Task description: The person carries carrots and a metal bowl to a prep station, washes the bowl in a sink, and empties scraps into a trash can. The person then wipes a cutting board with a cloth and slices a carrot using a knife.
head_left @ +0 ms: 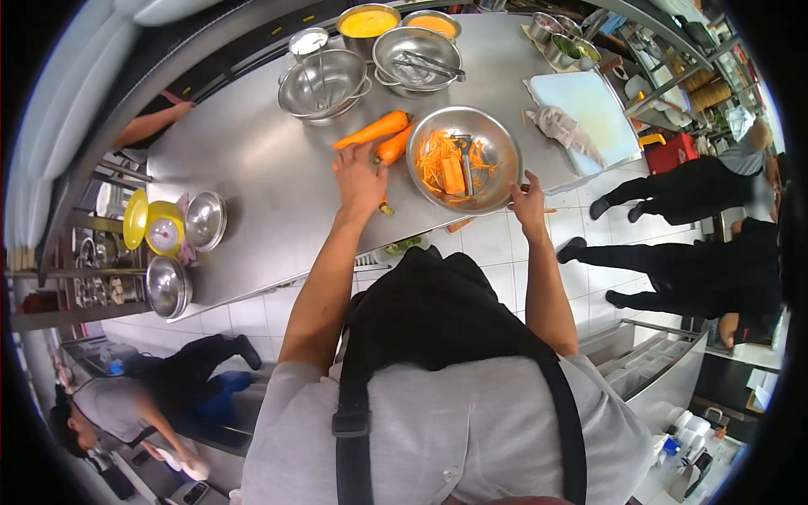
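A steel mixing bowl [505,139] on the steel table holds orange carrot shreds [438,160], a block-like piece of carrot [453,176] and a peeler [467,168]. My right hand [528,202] grips the bowl's right rim, thumb and fingers around the edge. To the left of the bowl, my left hand [362,178] lies palm down with its fingers spread, beside the whole carrots. One carrot [374,130] lies beyond the fingertips, and another carrot [394,146] is close to the thumb. A carrot end [385,207] shows by the wrist; the rest of it is hidden.
Two colanders [324,84] [396,50] with utensils and a pot of yellow liquid [369,23] stand at the back. A white cutting board [589,118] carries a crumpled cloth or bag [568,133]. A yellow scale [164,231] and steel bowls [206,220] sit left. Several people are nearby.
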`<state>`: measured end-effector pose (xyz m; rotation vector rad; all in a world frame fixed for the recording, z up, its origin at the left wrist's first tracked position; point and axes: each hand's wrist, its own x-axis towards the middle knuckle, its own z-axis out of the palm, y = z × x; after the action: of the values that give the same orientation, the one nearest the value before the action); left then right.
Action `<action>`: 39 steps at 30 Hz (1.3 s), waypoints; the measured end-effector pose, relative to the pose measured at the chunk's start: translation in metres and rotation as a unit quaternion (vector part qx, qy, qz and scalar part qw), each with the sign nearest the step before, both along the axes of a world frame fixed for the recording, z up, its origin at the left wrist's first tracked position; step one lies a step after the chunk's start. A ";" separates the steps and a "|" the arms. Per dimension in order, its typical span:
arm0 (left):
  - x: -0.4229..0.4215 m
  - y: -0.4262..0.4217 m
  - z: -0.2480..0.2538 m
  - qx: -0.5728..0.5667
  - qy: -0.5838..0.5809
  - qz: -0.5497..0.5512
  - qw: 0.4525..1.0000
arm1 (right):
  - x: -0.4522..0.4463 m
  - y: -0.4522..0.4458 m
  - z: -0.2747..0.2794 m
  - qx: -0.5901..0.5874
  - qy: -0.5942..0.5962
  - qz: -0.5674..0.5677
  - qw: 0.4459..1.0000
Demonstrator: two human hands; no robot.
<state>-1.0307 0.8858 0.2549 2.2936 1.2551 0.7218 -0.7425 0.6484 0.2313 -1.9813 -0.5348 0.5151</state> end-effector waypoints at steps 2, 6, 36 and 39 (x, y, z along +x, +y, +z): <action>0.024 0.007 0.010 0.002 0.069 -0.003 0.998 | 0.003 0.006 0.005 0.007 0.000 0.014 1.000; 0.067 0.029 0.022 -0.008 0.186 -0.017 0.982 | 0.032 0.019 -0.021 -0.012 -0.129 0.042 0.991; -0.069 0.027 0.021 -0.547 -0.264 0.127 0.784 | -0.190 0.164 -0.006 -0.046 -0.127 0.460 0.877; -0.081 -0.012 -0.003 -0.570 -0.389 0.136 0.711 | -0.198 0.176 -0.025 0.038 0.002 0.436 0.899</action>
<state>-1.1122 0.8738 0.2520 0.6607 1.0858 0.6039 -0.9407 0.8246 0.2061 -1.5793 -1.4325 1.0173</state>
